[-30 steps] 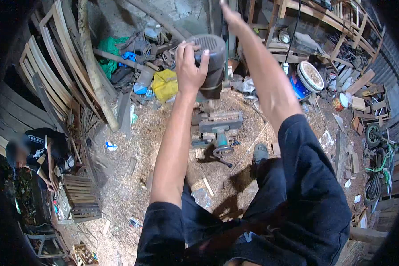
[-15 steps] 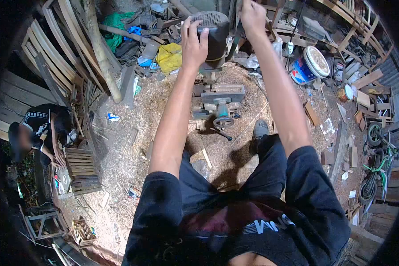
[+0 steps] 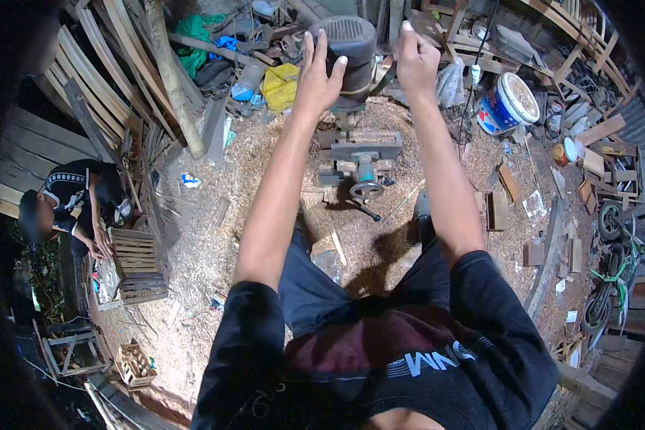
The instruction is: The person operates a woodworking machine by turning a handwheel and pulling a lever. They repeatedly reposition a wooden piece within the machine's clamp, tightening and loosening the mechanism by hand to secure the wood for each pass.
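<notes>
A dark cylindrical motor housing with a slotted top stands upright at the top middle, on a machine. My left hand is at its left side, fingers and thumb spread, overlapping the housing's edge in this view. My right hand is raised to the right of the housing, fingers curled closed and thumb pointing up. I cannot tell what, if anything, lies inside its grip. Below the housing are a metal vise and a handwheel with a black-knobbed crank.
Wood shavings cover the ground. At left, a person bends over a slatted wooden crate. Curved wood pieces and a pole lean behind. To the right are a bucket, wood offcuts and a green small bike.
My right hand has come down toward me, its thumb now up. My left hand's fingers have straightened and shifted from the housing's top to its side. The camera view has shifted slightly.
</notes>
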Demonstrator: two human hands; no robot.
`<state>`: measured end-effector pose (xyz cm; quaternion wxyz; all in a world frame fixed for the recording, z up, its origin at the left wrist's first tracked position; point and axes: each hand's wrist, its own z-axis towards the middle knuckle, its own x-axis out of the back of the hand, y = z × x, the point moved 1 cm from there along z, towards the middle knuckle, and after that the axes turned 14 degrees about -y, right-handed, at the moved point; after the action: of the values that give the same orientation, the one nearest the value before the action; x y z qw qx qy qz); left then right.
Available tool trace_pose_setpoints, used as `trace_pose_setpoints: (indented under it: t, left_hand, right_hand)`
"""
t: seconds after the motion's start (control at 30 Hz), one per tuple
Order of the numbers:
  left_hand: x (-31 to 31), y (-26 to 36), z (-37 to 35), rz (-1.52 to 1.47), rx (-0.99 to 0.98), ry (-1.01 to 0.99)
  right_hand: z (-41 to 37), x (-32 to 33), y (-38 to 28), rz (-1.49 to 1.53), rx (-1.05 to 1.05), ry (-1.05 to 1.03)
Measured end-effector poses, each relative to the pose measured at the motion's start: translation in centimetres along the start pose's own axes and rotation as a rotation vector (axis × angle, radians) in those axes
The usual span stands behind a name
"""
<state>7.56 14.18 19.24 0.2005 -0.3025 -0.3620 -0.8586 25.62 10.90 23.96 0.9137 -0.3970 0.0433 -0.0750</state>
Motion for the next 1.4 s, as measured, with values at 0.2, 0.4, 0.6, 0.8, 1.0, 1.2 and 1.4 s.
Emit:
trace_pose_setpoints:
  t: [0.2,0.4,0.6,0.8,1.0,1.2,1.4]
  left_hand:
    - [-0.3,0.9,-2.5,-0.151,0.053,-0.056]
    - [-1.3,-0.5,-6.2,-0.259,0.06,-0.125]
    - [-2.2,-0.3,-12.2,-0.341,0.339,-0.127]
    - [-5.0,-2.9,-18.0,-0.429,0.467,-0.15]
    - [-8.0,-6.3,-22.3,-0.389,0.477,-0.33]
    - [-13.6,-7.2,-24.6,-0.389,0.602,-0.528]
    - [-24.4,-11.7,-27.9,-0.306,0.48,-0.601]
  right_hand:
    - [-4.3,0.0,0.0,0.212,0.021,-0.009]
    - [-9.7,0.6,-1.1,0.111,-0.037,-0.046]
    - [-14.1,1.1,0.2,-0.014,0.05,-0.086]
    - [-16.6,1.0,-1.0,0.009,-0.01,-0.045]
    - [-11.9,2.1,-1.9,-0.093,-0.456,-0.256]
    - [-7.3,0.5,-0.6,-0.813,-0.626,-0.774]
    - [-5.9,0.4,-0.4,-0.701,-1.343,-1.071]
